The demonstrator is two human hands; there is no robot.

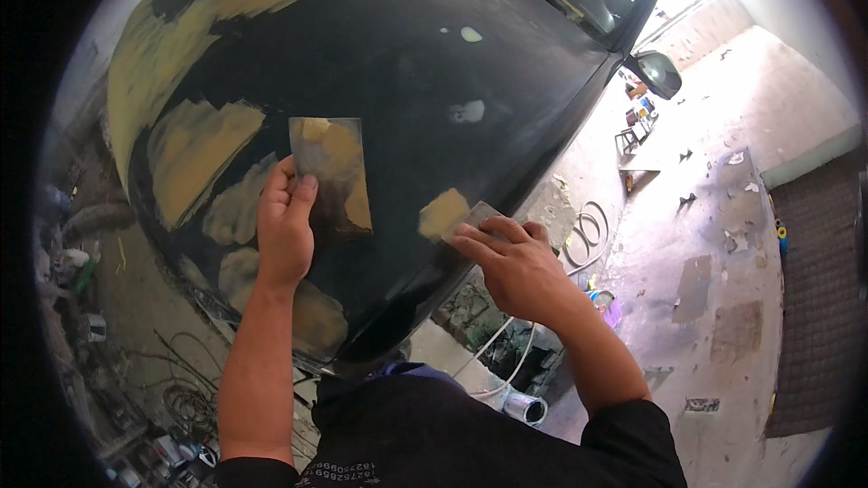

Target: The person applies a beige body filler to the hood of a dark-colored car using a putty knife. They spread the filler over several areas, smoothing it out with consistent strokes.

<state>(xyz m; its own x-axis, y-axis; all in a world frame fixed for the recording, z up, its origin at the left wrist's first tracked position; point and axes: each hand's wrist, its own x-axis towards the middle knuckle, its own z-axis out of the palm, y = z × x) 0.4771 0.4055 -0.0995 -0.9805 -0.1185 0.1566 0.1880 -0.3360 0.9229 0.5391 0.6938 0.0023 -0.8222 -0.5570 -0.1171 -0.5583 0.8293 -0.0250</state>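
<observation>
In front of me is a dark car hood [380,45] with patches of tan body filler [203,152] over its left side. My left hand [287,221] grips a flat rectangular mixing plate [330,167] by its left edge, thumb on top. Tan filler is smeared across that plate. Near the hood's right edge, my right hand [508,251] is closed on a thin, flat filler spreader [479,214]. The spreader's edge meets a small tan filler patch [443,214] on the hood. My right fingers press down over the spreader and hide part of it.
A side mirror [657,74] juts out by the windshield at the far right. On the floor to the right lie a coiled hose [588,230] and scraps of paper. A metal can [525,408] rests below my right forearm. Tangled cables [188,402] and clutter lie at lower left.
</observation>
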